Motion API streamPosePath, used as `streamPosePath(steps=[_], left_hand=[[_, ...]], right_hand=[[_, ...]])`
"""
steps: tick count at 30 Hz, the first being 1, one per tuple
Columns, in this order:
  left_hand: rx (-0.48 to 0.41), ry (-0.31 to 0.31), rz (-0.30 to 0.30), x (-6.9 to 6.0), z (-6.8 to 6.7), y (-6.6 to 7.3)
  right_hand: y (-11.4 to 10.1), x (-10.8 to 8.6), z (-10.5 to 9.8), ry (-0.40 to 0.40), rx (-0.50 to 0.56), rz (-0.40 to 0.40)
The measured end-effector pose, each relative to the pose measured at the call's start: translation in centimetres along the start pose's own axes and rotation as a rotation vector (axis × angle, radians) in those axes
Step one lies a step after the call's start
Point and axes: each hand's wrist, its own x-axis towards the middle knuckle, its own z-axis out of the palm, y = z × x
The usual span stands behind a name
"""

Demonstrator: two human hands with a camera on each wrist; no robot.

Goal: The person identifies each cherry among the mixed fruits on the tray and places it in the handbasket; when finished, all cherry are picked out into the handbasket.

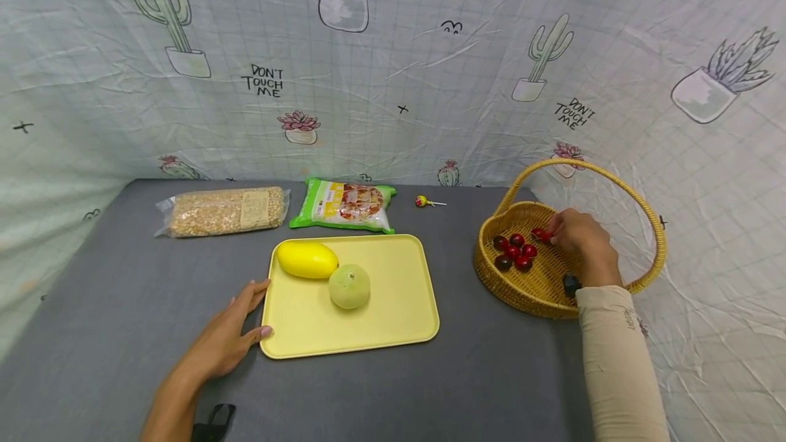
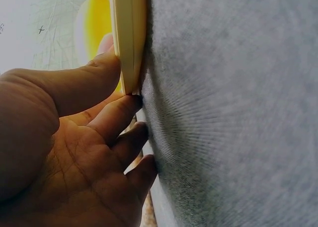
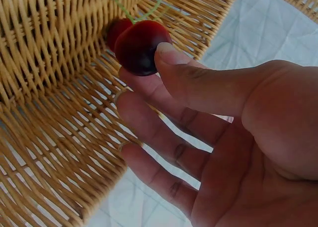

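My right hand (image 1: 580, 234) reaches into a wicker basket (image 1: 522, 299) with a tall handle. Thumb and forefinger pinch a dark red cherry (image 3: 143, 48) near the basket wall, the other fingers loosely extended. Green stems rise from it beside another cherry (image 3: 119, 31). Several cherries (image 1: 512, 251) lie grouped on the basket's bottom. At the left, my left hand (image 1: 224, 336) touches the outer left edge of a yellow tray (image 1: 393, 319), fingers spread and thumb against the rim (image 2: 128, 48). On the tray lie a yellow mango-shaped fruit (image 1: 307, 259) and a round pale green fruit (image 1: 349, 286).
Behind the tray lie a clear bag of pale grains (image 1: 209, 213) and a green-and-white food packet (image 1: 346, 204). A lollipop (image 1: 424, 201) lies to their right. The basket's handle (image 1: 589, 166) arches above my right hand. A patterned cloth hangs behind the grey table (image 1: 479, 374).
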Motion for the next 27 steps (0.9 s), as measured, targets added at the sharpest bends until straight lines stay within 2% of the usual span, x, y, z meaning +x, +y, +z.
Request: streamPosePath(steps=[10,20,27], left_hand=[[0.005,0.003,-0.002,0.1,0.3,0.2],[0.0,0.003,0.0,0.1,0.5,0.3],[-0.003,0.005,0.003,-0.2,0.4,0.4]], right_hand=[[0.6,0.2,0.5,0.012,-0.035,-0.036],[1.3,0.9,1.6,-0.023,-0.073,-0.011],[1.3,0.6,1.7,-0.008,-0.1,-0.01]])
